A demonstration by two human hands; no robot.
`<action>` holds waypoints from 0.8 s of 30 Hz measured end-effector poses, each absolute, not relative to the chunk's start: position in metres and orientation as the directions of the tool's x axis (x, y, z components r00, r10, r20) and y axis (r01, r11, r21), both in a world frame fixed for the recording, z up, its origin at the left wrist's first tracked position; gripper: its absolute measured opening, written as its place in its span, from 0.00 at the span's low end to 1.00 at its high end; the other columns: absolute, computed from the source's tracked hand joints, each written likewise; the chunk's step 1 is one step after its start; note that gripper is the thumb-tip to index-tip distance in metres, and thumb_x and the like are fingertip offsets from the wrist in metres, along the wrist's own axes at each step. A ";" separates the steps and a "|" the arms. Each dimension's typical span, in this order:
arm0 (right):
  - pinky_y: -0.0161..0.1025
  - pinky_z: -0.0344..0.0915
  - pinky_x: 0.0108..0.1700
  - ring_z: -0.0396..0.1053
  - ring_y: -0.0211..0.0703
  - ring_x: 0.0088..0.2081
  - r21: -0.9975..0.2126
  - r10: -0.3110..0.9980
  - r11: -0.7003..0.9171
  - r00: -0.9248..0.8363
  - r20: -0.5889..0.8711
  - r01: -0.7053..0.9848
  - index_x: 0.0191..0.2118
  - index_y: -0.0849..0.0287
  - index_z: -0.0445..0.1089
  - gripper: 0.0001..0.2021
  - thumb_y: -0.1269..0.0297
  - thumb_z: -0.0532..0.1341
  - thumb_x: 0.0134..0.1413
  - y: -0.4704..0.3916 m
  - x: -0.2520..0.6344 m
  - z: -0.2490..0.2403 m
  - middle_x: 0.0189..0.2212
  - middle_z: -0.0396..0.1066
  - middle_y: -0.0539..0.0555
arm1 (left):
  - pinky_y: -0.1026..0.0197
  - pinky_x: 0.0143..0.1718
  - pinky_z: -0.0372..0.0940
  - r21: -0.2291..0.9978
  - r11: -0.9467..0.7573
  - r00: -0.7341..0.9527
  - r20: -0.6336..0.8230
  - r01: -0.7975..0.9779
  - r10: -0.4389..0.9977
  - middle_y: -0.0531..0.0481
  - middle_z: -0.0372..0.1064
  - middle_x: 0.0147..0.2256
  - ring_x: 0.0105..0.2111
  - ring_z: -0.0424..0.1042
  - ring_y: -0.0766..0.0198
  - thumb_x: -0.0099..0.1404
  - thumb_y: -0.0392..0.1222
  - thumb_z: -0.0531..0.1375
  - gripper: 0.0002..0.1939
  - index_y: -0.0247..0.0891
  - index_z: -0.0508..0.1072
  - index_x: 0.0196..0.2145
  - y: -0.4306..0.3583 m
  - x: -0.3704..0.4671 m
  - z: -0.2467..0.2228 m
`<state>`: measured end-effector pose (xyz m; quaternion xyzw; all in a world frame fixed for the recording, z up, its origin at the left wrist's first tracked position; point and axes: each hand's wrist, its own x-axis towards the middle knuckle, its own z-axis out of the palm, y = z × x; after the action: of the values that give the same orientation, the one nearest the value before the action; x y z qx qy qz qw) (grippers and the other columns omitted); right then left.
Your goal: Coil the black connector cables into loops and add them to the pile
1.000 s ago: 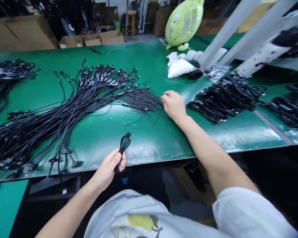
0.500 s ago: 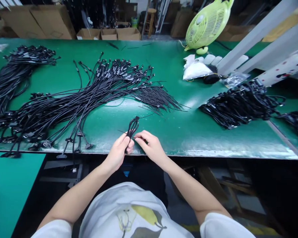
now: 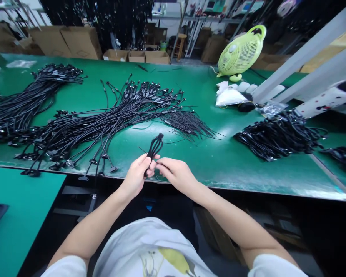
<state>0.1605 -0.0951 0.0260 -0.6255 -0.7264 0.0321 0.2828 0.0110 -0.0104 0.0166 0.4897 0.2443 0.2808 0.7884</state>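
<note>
My left hand (image 3: 137,175) is closed round a folded black cable (image 3: 156,145), whose loops stand up above the fingers. A thin black tie (image 3: 142,149) crosses the bundle, one end poking out to the left. Close against its right side, my right hand (image 3: 174,173) pinches the tie's other end, mostly hidden by the fingertips. Both hands are just over the table's front edge. Beyond them lies a pile of loose straight black ties (image 3: 190,124), beside a large heap of unfolded black cables (image 3: 103,115).
Folded cables (image 3: 279,134) are stacked on the green table (image 3: 219,161) at the right. Another cable heap (image 3: 31,92) lies far left. A green fan (image 3: 239,52), a white bag (image 3: 230,97) and slanting grey posts (image 3: 300,54) stand at the back right.
My view has tilted upward, showing more of the background. My right hand has come in slightly lower beside the cable, its fingers more curled. The left hand keeps its hold.
</note>
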 end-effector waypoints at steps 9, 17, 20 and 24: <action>0.46 0.58 0.46 0.64 0.47 0.44 0.485 0.637 0.511 -0.691 0.342 0.710 0.39 0.67 0.70 0.13 0.76 0.48 0.61 -0.098 0.147 0.037 0.42 0.69 0.61 | 0.58 0.40 0.62 0.887 -0.364 0.808 -0.017 0.285 0.590 0.47 0.72 0.34 0.37 0.70 0.58 0.63 0.33 0.49 0.14 0.38 0.73 0.38 -0.016 -0.007 -0.003; 0.41 0.50 0.29 0.58 0.42 0.28 0.536 0.687 0.577 -0.721 0.091 0.617 0.31 0.62 0.65 0.09 0.74 0.51 0.60 -0.111 0.135 0.059 0.26 0.59 0.52 | 0.65 0.25 0.47 0.938 0.303 0.879 -0.281 0.168 0.385 0.59 0.52 0.20 0.21 0.50 0.71 0.57 0.40 0.57 0.08 0.37 0.62 0.24 -0.027 -0.021 -0.003; 0.42 0.47 0.28 0.56 0.43 0.27 0.596 0.706 0.553 -0.708 0.036 0.582 0.25 0.61 0.65 0.10 0.76 0.52 0.55 -0.116 0.127 0.056 0.23 0.57 0.53 | 0.64 0.25 0.46 0.907 0.374 0.860 -0.339 0.191 0.382 0.60 0.52 0.20 0.21 0.49 0.71 0.57 0.43 0.59 0.10 0.37 0.63 0.24 -0.032 -0.021 -0.004; 0.42 0.44 0.27 0.50 0.42 0.23 0.689 0.740 0.487 -0.673 0.001 0.536 0.21 0.60 0.65 0.15 0.80 0.48 0.52 -0.119 0.121 0.050 0.19 0.55 0.53 | 0.64 0.29 0.52 0.939 0.290 0.825 -0.308 0.184 0.473 0.58 0.57 0.21 0.24 0.54 0.69 0.55 0.37 0.58 0.03 0.36 0.67 0.25 -0.039 -0.015 0.005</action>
<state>0.1213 -0.1192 0.0505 -0.3756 -0.8492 -0.3395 -0.1497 -0.0153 -0.0393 0.0053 0.5881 0.2795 0.0961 0.7529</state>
